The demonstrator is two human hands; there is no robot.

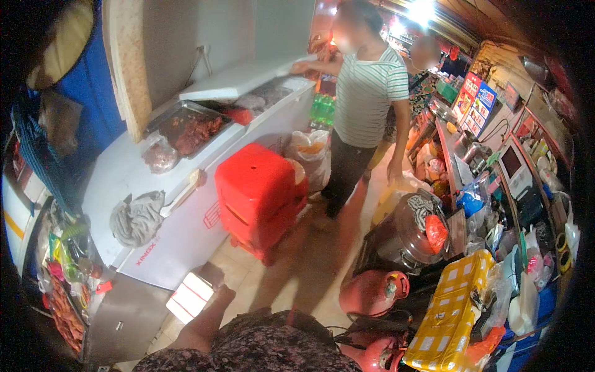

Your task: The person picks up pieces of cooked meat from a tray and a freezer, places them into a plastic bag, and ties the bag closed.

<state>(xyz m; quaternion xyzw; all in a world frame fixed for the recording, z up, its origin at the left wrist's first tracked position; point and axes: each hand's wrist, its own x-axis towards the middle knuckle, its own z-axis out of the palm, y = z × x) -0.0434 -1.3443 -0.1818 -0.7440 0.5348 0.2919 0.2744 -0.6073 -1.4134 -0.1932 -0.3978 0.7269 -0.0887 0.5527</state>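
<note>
My left hand point(221, 297) is low in front of my body, gripping a white rectangular block or pad with red lines point(189, 297). Part of the fingers is hidden or in shadow. My right hand is out of view. Ahead to the left stands a white chest freezer point(186, 232), its far lid point(232, 83) raised. On its near top lie a crumpled grey cloth point(136, 218), a long pale-handled tool point(183, 193) and a clear plastic bag of food point(159, 154). Behind them is a metal tray point(162, 123) of reddish meat.
Red plastic stools point(253, 195) stand beside the freezer. A person in a striped shirt point(367, 97) holds its lid; another stands behind. On the right are a large lidded metal pot point(404, 232), red gas cylinders point(367, 293), a yellow-taped box point(451, 311) and cluttered shelves. A hose crosses the floor.
</note>
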